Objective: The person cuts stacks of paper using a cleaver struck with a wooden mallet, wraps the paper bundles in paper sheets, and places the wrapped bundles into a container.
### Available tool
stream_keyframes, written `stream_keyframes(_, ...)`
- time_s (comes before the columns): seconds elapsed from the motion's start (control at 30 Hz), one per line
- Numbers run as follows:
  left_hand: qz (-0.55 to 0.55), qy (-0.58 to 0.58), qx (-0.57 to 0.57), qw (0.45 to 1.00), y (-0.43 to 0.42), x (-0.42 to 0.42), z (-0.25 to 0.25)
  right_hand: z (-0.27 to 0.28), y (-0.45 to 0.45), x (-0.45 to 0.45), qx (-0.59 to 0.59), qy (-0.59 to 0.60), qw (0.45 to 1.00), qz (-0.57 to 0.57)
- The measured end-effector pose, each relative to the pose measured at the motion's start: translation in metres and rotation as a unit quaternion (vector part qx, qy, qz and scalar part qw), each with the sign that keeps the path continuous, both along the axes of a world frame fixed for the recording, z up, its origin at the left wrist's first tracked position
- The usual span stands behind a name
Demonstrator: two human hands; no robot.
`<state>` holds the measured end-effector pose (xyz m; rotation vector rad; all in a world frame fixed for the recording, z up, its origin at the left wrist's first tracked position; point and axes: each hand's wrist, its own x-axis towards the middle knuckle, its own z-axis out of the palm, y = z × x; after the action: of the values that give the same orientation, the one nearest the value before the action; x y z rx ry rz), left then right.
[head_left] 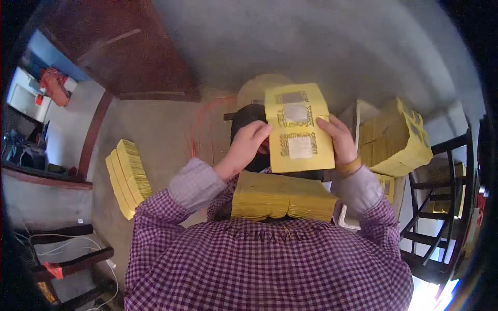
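Observation:
A yellow printed sheet (300, 150), with dark patterns and pale patches, is held up in front of me. My right hand (338, 140) grips its right edge, thumb on the front and fingers behind. At the sheet's left edge is my left hand (246, 146), its thumb and fingertips pressed together; whether they pinch the edge is hard to tell. Below the sheet, close to my chest, lies a thick stack of yellow folded paper (282, 197).
On the floor at left stands a tied yellow bundle (127, 179). More yellow stacks (397, 140) are at right, beside a dark rack (438, 207). A dark wooden shelf (72, 264) with white cables is at lower left.

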<state>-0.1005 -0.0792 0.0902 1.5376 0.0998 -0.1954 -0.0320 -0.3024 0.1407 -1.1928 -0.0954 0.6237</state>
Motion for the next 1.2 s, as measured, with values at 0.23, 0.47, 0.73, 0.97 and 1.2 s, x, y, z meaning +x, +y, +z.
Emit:
stream_keyframes(0.23, -0.043, -0.482, 0.532, 0.695, -0.017, -0.024, 0.098, 0.057, 0.01, -0.009, -0.42, -0.548, 0.643, 0.332)
stream_keyframes(0.47, -0.246, -0.207, 0.458, 0.829, -0.017, -0.023, 0.063, 0.019, 0.015, -0.021, -0.386, -0.454, 0.718, 0.359)
stream_keyframes(0.73, -0.335, -0.216, 0.464, 0.791, -0.019, -0.009, 0.062, 0.014, 0.014, -0.024, -0.38, -0.47, 0.726, 0.328)
stream_keyframes(0.97, -0.254, -0.177, 0.335, 0.89, -0.017, -0.023, 0.026, 0.004, 0.006, -0.034, -0.326, -0.362, 0.797, 0.358)
stream_keyframes(1.2, -0.202, -0.115, 0.268, 0.935, -0.013, -0.037, 0.014, -0.021, -0.004, -0.036, -0.259, -0.239, 0.878, 0.323)
